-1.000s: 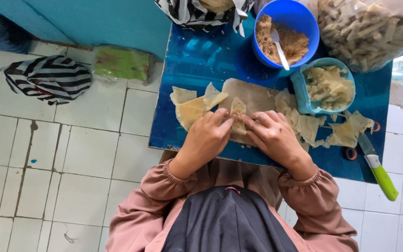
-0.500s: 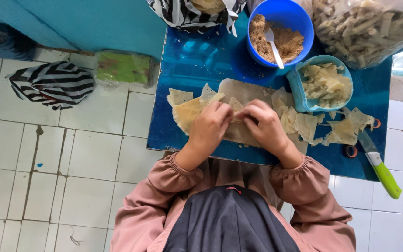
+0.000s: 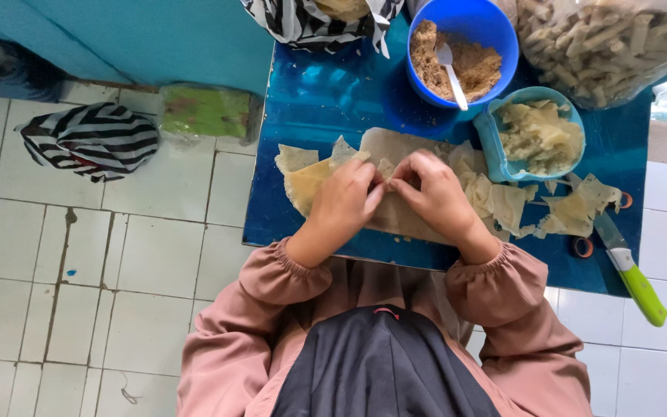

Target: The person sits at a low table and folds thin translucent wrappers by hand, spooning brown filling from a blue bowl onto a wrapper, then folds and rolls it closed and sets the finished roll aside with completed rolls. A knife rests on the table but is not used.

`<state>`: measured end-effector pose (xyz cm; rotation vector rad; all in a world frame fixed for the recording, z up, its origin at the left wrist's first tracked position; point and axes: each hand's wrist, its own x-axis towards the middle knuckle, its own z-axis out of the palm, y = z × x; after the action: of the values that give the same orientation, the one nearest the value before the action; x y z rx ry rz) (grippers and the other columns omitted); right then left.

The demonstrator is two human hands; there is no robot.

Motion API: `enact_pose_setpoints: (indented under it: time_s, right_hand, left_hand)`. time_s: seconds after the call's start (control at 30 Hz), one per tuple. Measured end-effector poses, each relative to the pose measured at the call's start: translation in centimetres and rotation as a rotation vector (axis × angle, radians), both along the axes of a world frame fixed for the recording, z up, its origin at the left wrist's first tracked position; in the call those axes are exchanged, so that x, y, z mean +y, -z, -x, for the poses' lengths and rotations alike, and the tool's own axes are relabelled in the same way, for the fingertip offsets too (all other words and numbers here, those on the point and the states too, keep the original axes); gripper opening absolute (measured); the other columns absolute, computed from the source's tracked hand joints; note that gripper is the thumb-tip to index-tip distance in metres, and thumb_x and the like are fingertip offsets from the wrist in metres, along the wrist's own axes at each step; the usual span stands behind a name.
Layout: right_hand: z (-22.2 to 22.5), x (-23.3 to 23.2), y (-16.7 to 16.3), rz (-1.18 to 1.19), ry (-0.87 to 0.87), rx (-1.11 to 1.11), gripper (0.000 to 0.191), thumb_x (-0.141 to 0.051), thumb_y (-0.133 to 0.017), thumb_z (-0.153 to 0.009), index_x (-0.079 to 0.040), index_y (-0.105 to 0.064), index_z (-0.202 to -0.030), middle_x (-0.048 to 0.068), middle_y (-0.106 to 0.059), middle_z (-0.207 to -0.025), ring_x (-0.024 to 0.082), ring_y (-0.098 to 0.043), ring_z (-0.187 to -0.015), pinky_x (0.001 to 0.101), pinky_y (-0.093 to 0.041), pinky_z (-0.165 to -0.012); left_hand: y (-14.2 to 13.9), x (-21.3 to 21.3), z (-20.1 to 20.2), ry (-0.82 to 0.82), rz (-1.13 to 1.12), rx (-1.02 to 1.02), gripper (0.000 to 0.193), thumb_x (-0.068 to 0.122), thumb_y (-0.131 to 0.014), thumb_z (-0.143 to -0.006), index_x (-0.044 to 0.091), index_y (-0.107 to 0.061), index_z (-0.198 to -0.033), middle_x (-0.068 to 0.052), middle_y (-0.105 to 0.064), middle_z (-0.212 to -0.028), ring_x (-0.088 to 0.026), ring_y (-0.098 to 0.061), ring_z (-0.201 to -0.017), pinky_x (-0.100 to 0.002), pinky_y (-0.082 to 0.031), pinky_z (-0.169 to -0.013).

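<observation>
Head view, left hand (image 3: 345, 202), right hand (image 3: 435, 193), both grips pinching dough wrapper (image 3: 386, 167) between them

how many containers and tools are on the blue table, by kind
Bowls: 2, a blue bowl of brown filling and a light blue tub of scraps
Spoons: 1, white spoon
Knives: 1, green-handled knife
Clear bags: 1, clear bag of sticks
Total: 5
</observation>
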<state>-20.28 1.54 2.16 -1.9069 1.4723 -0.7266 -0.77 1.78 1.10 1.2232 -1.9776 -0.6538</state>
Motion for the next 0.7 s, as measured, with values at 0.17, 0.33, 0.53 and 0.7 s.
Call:
enact_pose_setpoints:
  time_s: [0.17, 0.33, 0.53, 0.7]
  right_hand:
    - [0.4, -0.1, -0.4, 0.244, -0.175, 0.041, 0.007, -0.007, -0.071, -0.091, -0.004, -0.068, -0.096, 0.014, -0.063, -0.095, 0.034, -0.062, -0.094, 0.0421, -0.050, -0.082]
    - [1.2, 0.2, -0.6, 0.280, -0.253, 0.084, 0.012, -0.010, -0.072, -0.088, -0.004, -0.069, -0.098, 0.014, -0.063, -0.096, 0.036, -0.061, -0.094, 0.0439, -0.049, -0.082]
    - [0.5, -1.0, -0.4, 0.058, -0.135, 0.092, 0.009, -0.010, -0.071, -0.091, -0.004, -0.068, -0.097, 0.013, -0.063, -0.094, 0.035, -0.062, -0.093, 0.0429, -0.049, -0.081]
    - [0.1, -0.5, -1.2, 0.250, -0.210, 0.070, 0.006, -0.007, -0.068, -0.093, -0.007, -0.067, -0.098, 0.012, -0.062, -0.102, 0.034, -0.061, -0.101, 0.0422, -0.049, -0.088]
  left_hand:
    - [-0.4, 0.1, -0.2, 0.041, 0.098, -0.046, 0.006, 0.011, -0.069, -0.091, 0.009, -0.064, -0.093, -0.009, -0.060, -0.093, -0.031, -0.063, -0.091, -0.043, -0.051, -0.073]
    - [0.0, 0.2, -1.1, 0.127, 0.254, -0.082, 0.010, 0.014, -0.070, -0.089, 0.008, -0.063, -0.092, -0.010, -0.058, -0.091, -0.031, -0.063, -0.090, -0.042, -0.051, -0.073]
    - [1.0, -1.4, -0.4, 0.096, 0.025, -0.078, 0.011, 0.017, -0.070, -0.091, 0.007, -0.065, -0.090, -0.012, -0.061, -0.093, -0.035, -0.063, -0.090, -0.047, -0.051, -0.074]
    - [0.1, -3.0, 0.4, 0.042, -0.191, -0.289, 0.015, 0.022, -0.072, -0.088, 0.008, -0.066, -0.088, -0.013, -0.064, -0.099, -0.037, -0.063, -0.095, -0.050, -0.051, -0.077]
